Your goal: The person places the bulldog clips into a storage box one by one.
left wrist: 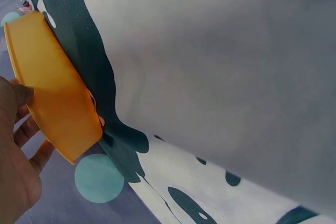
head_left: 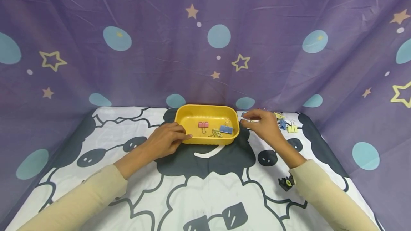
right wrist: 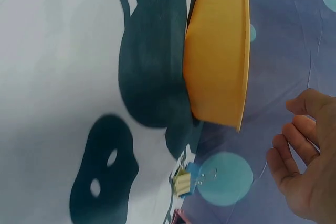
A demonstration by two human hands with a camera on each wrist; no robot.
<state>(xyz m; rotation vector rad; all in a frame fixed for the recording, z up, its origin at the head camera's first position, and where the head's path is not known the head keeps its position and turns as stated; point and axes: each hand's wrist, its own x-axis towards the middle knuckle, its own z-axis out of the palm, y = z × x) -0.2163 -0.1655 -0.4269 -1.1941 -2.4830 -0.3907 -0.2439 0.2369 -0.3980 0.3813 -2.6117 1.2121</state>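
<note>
At left, we record the left hand (head_left: 167, 139) grasping the near-left rim of a yellow rounded-rectangular tray (head_left: 207, 140), which stands open side up, its long axis running left to right. Inside it, a pink binder clip (head_left: 203, 125) points its wire handle toward the person. At right, the right hand (head_left: 267, 124) has bent fingers at a small blue clip (head_left: 244, 114) just beside the tray; whether they pinch it, we cannot tell.
</note>
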